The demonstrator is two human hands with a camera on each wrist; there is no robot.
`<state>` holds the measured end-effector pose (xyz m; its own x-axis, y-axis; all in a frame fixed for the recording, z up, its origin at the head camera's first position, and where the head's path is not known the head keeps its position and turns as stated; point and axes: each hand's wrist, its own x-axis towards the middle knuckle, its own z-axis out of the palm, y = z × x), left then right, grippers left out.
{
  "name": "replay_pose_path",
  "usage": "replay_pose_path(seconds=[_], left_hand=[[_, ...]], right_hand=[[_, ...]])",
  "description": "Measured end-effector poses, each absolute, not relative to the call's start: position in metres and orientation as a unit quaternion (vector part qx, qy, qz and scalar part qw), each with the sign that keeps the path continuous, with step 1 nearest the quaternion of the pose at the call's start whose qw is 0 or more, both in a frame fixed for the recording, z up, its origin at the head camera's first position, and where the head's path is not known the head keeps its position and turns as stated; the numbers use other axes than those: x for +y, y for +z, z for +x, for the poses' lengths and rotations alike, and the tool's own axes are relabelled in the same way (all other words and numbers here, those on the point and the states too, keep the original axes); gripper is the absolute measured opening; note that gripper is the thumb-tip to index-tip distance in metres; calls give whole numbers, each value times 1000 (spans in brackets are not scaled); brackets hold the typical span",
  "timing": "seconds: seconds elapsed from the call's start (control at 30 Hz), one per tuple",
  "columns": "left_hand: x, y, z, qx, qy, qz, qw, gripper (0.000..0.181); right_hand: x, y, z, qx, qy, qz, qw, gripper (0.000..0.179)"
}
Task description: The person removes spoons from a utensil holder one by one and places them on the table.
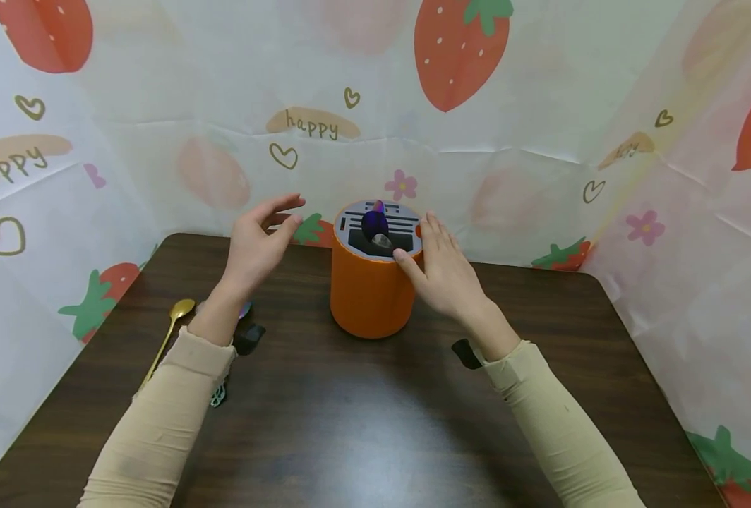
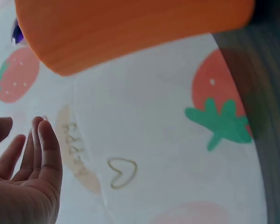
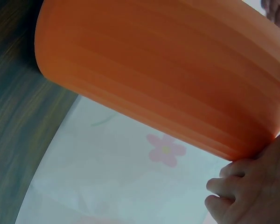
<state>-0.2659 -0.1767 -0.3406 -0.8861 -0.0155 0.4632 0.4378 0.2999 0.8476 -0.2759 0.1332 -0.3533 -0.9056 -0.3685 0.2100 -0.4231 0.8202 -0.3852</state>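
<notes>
An orange cylindrical utensil holder (image 1: 372, 296) with a grey slotted top stands upright on the table. A shiny purple-blue piece (image 1: 375, 224), apparently the end of a utensil, pokes up from the slots, with a small silvery part (image 1: 382, 241) beside it. My right hand (image 1: 442, 271) rests against the holder's right side, fingers fairly straight and thumb at the front rim; in the right wrist view this hand (image 3: 256, 186) touches the orange wall. To the left of the holder, my left hand (image 1: 257, 240) hovers apart from it with fingers loosely bent, holding nothing.
A gold spoon (image 1: 181, 308) lies at the table's left, partly behind the left forearm. Near that wrist show a small purple-blue piece (image 1: 245, 310) and a teal openwork piece (image 1: 218, 395), both mostly hidden. A strawberry-print cloth (image 1: 375, 169) hangs behind the table (image 1: 363, 409).
</notes>
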Motion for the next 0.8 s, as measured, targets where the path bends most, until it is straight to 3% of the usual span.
replay_pose_path(seconds=[0.37,0.8], left_hand=[[-136,-316,-294,-784,-563,-200,169,35],[-121,-305,-319,-815,-512,-266,53,34]], right_hand=[[134,-351,-275,-953,216,206,60,93],[134,-350,-277,-953,217,206,56,95]])
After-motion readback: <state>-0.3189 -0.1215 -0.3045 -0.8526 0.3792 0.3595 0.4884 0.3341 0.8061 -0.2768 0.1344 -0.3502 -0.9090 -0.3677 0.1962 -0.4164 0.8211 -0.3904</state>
